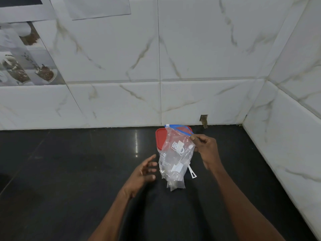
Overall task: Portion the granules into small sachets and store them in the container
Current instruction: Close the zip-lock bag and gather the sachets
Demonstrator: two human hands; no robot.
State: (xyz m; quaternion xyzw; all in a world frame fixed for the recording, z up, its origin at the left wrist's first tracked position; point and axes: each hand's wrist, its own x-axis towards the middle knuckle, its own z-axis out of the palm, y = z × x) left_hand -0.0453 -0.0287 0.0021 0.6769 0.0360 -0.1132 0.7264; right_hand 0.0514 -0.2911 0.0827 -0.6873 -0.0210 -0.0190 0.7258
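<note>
My right hand [207,150] pinches the blue zip edge of a clear plastic bag [177,153] and holds it up above the black counter. Inside the bag lie several small clear sachets, bunched near its bottom. My left hand [145,173] hovers just left of the bag with its fingers spread, touching nothing. Behind the bag stands a container with a red lid [160,139], close to the wall; the bag hides most of it. A white plastic scoop handle [192,172] pokes out from behind the bag at its right.
The black counter [69,171] runs left and forward from the bag. White marble-patterned tiled walls close it off at the back and right, meeting in a corner at the far right [243,124].
</note>
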